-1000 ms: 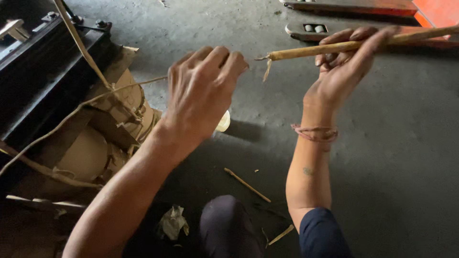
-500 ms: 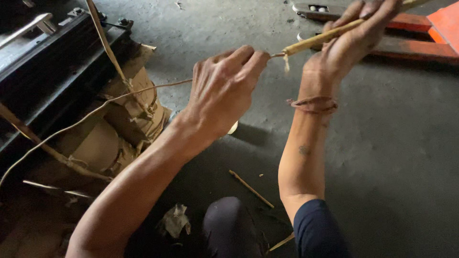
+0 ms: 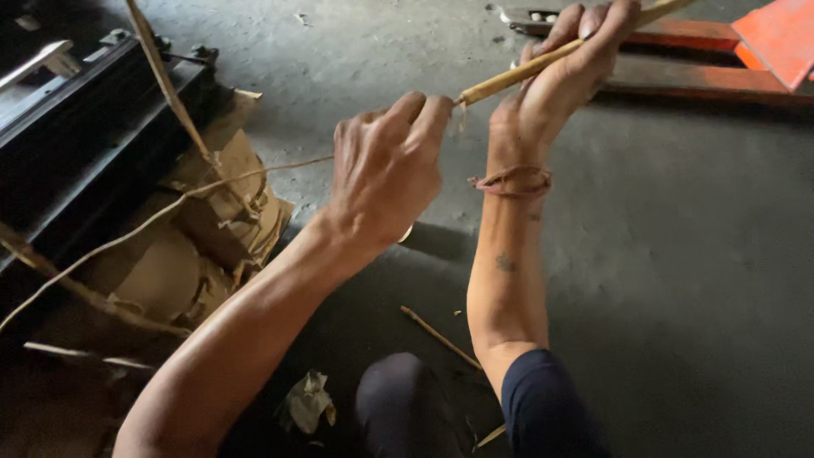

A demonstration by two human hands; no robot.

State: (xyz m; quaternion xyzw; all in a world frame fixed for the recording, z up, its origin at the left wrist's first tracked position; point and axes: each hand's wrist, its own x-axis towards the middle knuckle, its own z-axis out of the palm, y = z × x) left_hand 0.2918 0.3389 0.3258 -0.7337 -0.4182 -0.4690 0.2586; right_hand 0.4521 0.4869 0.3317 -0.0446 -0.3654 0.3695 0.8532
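Left hand (image 3: 386,170) is raised in the middle of the view, its back toward the camera, with the fingertips pinched together on the near end of a thin stick (image 3: 543,64). A long pale strip (image 3: 254,174) runs from under this hand to the left and downward, over the cardboard. Right hand (image 3: 568,72) is higher and a little farther, closed around the same stick, which goes between its fingers and slopes upward to the right, out of the frame. A reddish band (image 3: 513,180) sits on the right wrist, and a dark blue sleeve (image 3: 543,407) covers the upper arm at the bottom edge. Both forearms rise from below, the right one nearly upright, the left one slanting from the lower left.

Nearest to the camera, between the arms, a dark knee (image 3: 398,399) shows, with a crumpled scrap (image 3: 307,400) beside it and a short stick (image 3: 439,337) lying on the floor (image 3: 678,254). This floor is grey rough concrete with some dust. At the left lies torn brown cardboard (image 3: 203,246) with more strips across it, and behind it a black metal frame (image 3: 93,127). Farthest, at the top right, part of an orange pallet truck (image 3: 746,51) stands on the floor.
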